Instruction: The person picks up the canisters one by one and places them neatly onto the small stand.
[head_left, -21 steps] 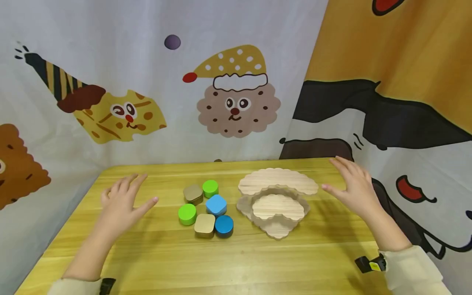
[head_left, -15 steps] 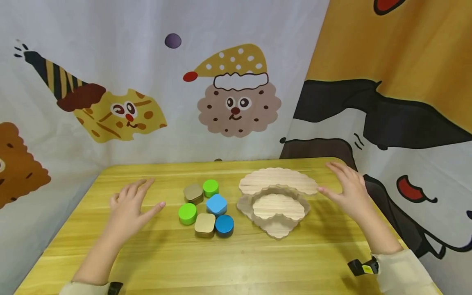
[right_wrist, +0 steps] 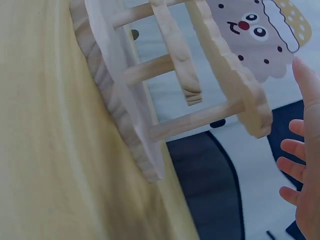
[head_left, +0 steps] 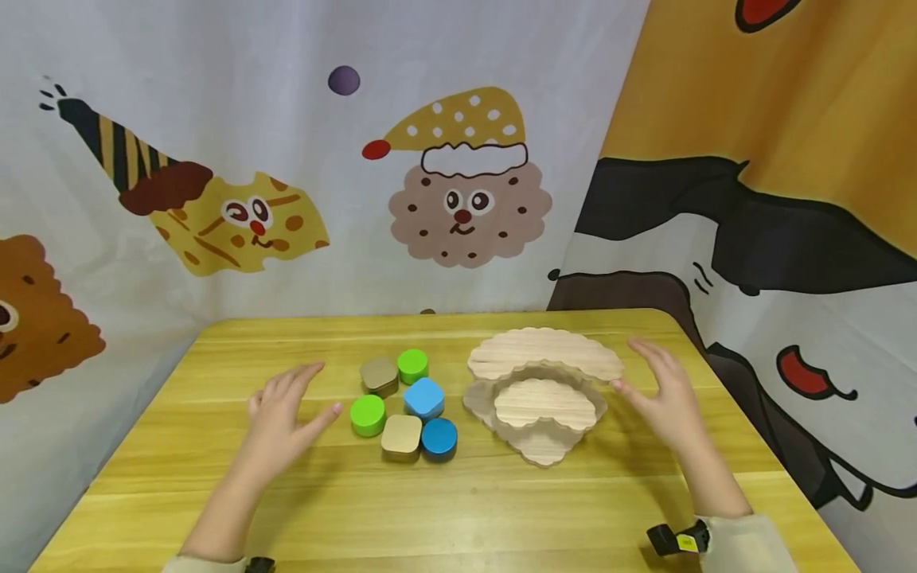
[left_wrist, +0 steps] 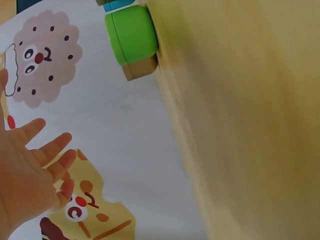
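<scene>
Left of the coloured blocks, my left hand (head_left: pixel 279 426) is held over the table with fingers spread and nothing in them. Nearest to it are a green round block (head_left: pixel 368 415) and a tan block (head_left: pixel 379 374). My right hand (head_left: pixel 668 402) hovers just right of a tiered wooden stand (head_left: pixel 546 354), its thumb close to the top tier's edge; whether they touch I cannot tell. In the right wrist view the stand's scalloped boards are joined by round wooden posts (right_wrist: pixel 197 120), and the right hand's fingers are apart from it.
Beside the near green block sit another green block (head_left: pixel 412 365), a light blue block (head_left: pixel 424 399), a dark blue round block (head_left: pixel 439 438) and a second tan block (head_left: pixel 401 437). A printed cartoon curtain (head_left: pixel 272 143) hangs behind the wooden table (head_left: pixel 458 517).
My left hand has moved right, toward the blocks. The right hand has come left and a little nearer, closer to the stand. Blocks and stand stay in place.
</scene>
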Available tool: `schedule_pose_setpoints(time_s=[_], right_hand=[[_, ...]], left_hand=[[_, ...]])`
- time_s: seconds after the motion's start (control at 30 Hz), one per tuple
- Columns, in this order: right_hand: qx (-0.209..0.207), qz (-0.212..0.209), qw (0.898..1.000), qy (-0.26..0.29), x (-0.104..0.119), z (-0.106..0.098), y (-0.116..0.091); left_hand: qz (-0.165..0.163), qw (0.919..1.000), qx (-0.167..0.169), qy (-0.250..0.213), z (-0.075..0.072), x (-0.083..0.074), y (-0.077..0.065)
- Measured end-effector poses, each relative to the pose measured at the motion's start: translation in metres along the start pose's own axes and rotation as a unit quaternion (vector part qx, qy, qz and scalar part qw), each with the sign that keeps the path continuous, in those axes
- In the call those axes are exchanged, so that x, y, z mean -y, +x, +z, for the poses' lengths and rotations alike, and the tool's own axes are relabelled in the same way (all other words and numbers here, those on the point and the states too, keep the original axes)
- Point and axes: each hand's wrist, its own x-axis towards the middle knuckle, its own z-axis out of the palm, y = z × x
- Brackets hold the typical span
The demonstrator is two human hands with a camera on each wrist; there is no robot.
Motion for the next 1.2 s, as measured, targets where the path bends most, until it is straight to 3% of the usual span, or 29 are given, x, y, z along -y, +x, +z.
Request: schedule_pose_setpoints(time_s=[0.47,0.77,1.2], right_hand=[[-0.041,0.053,0.998,0.017,-0.003,0.019,-0.010],[-0.070,0.081,0.994,0.026,0.000,0.033,-0.011],[-0.056,0.115,0.991,0.034,0.008,0.041,-0.010]], left_hand=[[-0.031,0.9968,0.026,-0.069,0.015,0.001,-0.006],[-0.056,0.9865,0.055,-0.144,0.030,0.009,-0.008],[-0.070,0.9708,0.095,-0.209,0.047,0.022,-0.012]])
